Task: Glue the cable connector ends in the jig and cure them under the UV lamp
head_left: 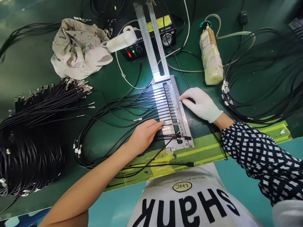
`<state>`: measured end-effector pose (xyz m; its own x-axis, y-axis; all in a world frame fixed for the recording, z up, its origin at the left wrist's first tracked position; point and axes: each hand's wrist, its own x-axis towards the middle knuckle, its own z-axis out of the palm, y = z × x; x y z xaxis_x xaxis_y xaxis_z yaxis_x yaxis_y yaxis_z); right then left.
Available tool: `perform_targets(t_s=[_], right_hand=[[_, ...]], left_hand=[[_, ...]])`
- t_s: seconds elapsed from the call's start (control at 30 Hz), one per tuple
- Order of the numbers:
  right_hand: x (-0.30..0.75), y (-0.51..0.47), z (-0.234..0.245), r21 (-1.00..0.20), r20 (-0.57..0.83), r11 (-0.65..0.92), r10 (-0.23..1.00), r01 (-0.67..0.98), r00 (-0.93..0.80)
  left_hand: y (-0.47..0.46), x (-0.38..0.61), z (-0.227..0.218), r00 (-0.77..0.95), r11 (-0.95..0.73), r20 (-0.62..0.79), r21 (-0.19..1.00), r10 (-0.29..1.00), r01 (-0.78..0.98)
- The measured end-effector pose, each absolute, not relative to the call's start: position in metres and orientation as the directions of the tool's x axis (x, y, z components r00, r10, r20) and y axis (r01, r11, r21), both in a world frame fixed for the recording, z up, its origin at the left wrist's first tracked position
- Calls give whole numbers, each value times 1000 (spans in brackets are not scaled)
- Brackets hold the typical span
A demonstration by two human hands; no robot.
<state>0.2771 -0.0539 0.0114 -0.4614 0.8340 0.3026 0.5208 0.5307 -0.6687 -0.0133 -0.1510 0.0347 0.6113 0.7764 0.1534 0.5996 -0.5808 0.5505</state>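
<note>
A long metal fixture (163,90) lies on the bench, with a row of black cables (139,97) set side by side across it. Their stripped ends, with small coloured wires (168,99), sit along its slot. My left hand (143,134) is bare and rests at the fixture's left edge, fingers together with the tips pressed down at the lower cables; what lies under them is hidden. White-gloved, my right hand (201,102) has its thumb and forefinger drawn together by the fixture's right rail (177,102). Whatever is between those fingertips is too small to tell.
Behind the fixture stands a black control box (151,41) with a gauge. A wrapped bottle (210,58) and a cable coil (236,107) are at right. Leftward lie a crumpled cloth (78,47), a white lamp (123,40) and a large cable bundle (30,154).
</note>
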Motion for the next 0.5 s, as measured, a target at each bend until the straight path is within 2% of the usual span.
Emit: perform_targets(t_s=[0.1,0.4,0.5], right_hand=[[277,-54,12,-669,306,533,832,517,-462],[277,-53,13,-678,300,526,835,514,-461],[277,-53,14,-676,298,525,837,517,-459]], left_hand=[[-147,-18,30,669,-642,134,467,731,608],[-139,-10,28,745,-768,193,218,639,602],[-138,-6,26,742,-779,239,192,627,597]])
